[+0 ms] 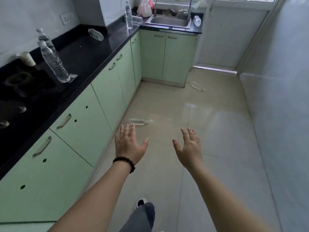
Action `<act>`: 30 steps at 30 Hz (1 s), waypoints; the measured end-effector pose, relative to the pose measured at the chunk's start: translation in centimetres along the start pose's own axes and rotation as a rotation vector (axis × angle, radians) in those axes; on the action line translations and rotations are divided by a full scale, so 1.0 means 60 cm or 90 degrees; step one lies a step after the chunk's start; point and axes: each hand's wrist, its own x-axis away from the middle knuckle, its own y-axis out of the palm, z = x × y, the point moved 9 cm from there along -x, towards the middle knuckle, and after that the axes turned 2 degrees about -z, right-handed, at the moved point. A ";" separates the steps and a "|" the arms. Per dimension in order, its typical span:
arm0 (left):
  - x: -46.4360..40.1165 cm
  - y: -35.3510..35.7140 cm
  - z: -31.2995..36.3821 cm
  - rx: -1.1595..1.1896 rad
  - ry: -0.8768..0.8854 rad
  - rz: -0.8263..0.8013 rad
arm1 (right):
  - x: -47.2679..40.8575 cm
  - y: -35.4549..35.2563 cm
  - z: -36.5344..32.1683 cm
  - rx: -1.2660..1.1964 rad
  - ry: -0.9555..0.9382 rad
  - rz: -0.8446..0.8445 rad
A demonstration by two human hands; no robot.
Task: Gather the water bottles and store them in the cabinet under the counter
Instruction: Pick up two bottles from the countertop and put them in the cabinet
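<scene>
Two hands out front, palms down, fingers spread, each grip open and holding nothing: left hand [129, 148] wears a bead bracelet [124, 163], right hand [189, 149] is bare. One bottle [138, 122] lies on the floor [217, 131] just beyond the left fingertips. Another floor bottle [198, 86] lies near the far cabinet [167, 57]. On the black tabletop [87, 52]: two upright bottles [53, 61] near a paper cup [27, 58], one lying bottle [96, 34], one standing bottle [128, 15] by the sink [168, 22], one more bottle [197, 20] lying to the sink's right. Cabinet doors shut.
</scene>
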 end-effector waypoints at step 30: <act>-0.664 -0.325 -0.499 0.360 -0.396 0.532 | -0.774 0.337 -0.685 -0.017 -0.339 -0.220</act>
